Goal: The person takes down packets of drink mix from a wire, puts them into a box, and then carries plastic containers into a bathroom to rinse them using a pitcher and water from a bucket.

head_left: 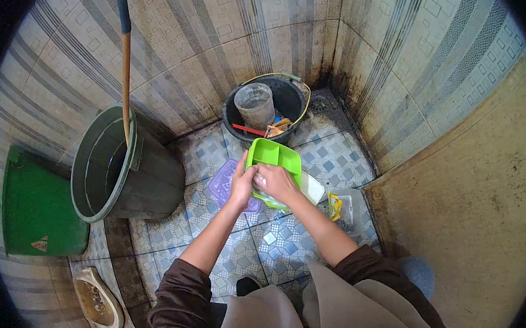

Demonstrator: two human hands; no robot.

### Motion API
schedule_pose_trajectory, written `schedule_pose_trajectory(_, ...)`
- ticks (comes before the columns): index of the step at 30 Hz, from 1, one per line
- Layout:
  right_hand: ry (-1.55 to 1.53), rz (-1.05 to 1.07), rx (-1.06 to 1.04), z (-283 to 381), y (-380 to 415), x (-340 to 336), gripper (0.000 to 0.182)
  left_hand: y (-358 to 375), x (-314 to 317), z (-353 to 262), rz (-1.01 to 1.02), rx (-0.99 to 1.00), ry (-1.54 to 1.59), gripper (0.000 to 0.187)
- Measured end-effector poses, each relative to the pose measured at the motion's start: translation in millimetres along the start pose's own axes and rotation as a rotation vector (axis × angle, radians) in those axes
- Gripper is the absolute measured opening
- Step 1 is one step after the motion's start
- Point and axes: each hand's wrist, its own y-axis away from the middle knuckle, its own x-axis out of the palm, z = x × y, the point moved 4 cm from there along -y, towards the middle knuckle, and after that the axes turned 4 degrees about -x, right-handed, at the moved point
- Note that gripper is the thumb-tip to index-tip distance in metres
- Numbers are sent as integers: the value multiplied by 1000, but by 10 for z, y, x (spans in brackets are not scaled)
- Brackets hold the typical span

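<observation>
A bright green lunch box [289, 159] with divided compartments is held tilted over the tiled floor, in the middle of the view. My left hand [240, 184] grips its left side, thumb over the rim. Inside the box, my right hand [278, 181] has its fingers curled and pressed down; something whitish shows by them, too hidden to name. Below the box a purple plastic piece [220, 183] lies on the floor at the left, partly covered. At the right is a white lid-like piece [313, 188], also partly covered.
Behind the box stands a black bucket [230, 119] holding a cloudy plastic tub [255, 106] and small items. A large dark bin [157, 183] with a long stick [127, 76] stands left. A clear container [356, 212] with a yellow packet [335, 208] sits right, near a floor drain [320, 104].
</observation>
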Motion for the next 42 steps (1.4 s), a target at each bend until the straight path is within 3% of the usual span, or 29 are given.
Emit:
schedule_pose_trajectory(3, 188, 91, -86, -59, 25, 69, 28, -36, -38, -111, 24, 8, -86, 56)
schedule_pose_trajectory(5, 274, 69, -74, -35, 114, 100, 27, -64, -159, -302, -107, 262, -276, 56)
schedule_pose_trajectory(8, 340, -114, -58, -36, 171, 92, 30, -74, -229, -286, -87, 227, -271, 56)
schedule_pose_trajectory(10, 342, 67, 283, -155, 149, 190, 33, -48, -216, -268, -107, 200, -231, 56)
schedule_pose_trajectory(13, 117, -66, 379, -215, 165, -76, 28, 69, -140, -322, -58, 178, -252, 59)
schedule_pose_trajectory(14, -57, -121, 547, -138, 131, -243, 22, 63, -128, -305, -41, 179, -148, 64)
schedule_pose_trajectory(18, -379, -197, 483, -144, 17, -649, 21, 142, -49, -385, 18, 77, -219, 75)
schedule_pose_trajectory(20, 38, -373, 256, 128, -95, -922, 16, 253, 95, -447, 83, 52, -187, 77)
schedule_pose_trajectory(21, 47, -383, 260, 71, -110, -828, 16, 288, 166, -450, 139, 35, -162, 78)
schedule_pose_trajectory(22, 113, -303, 135, 6, -152, -628, 19, 249, 182, -345, 113, 291, -323, 80)
schedule_pose_trajectory(23, 177, -219, 9, 55, -174, -546, 22, 350, 242, -438, 135, 69, -350, 80)
schedule_pose_trajectory(24, 19, -19, 103, -21, -134, -469, 22, 344, 226, -388, 145, 103, -371, 81)
schedule_pose_trajectory(29, -59, -108, 67, 62, -56, -374, 32, 399, 99, -383, 177, 84, -407, 81)
schedule_pose_trajectory(31, -160, 117, 175, -62, -61, -307, 30, 382, 53, -223, 218, 86, -446, 80)
schedule_pose_trajectory(33, -228, -16, 66, -120, -34, -255, 29, 281, -13, -78, 204, 62, -452, 78)
schedule_pose_trajectory(35, -483, -273, 346, -309, 47, -268, 32, 134, -136, 67, 93, 7, -250, 78)
schedule_pose_trajectory(36, -465, -307, 492, -442, 93, -295, 34, 83, -204, 78, 74, -31, -172, 78)
schedule_pose_trajectory(37, -465, -308, 495, -503, 138, -270, 34, 71, -229, 35, 76, -33, -172, 78)
schedule_pose_trajectory(39, 50, -157, 182, -493, 175, -174, 37, 96, -216, -95, 143, -24, -151, 80)
schedule_pose_trajectory(40, 82, 28, 100, -463, 159, -44, 46, 182, -149, -260, 136, -34, -290, 80)
schedule_pose_trajectory(42, 140, 33, 122, -433, 196, 110, 48, 200, -117, -272, 139, -29, -415, 80)
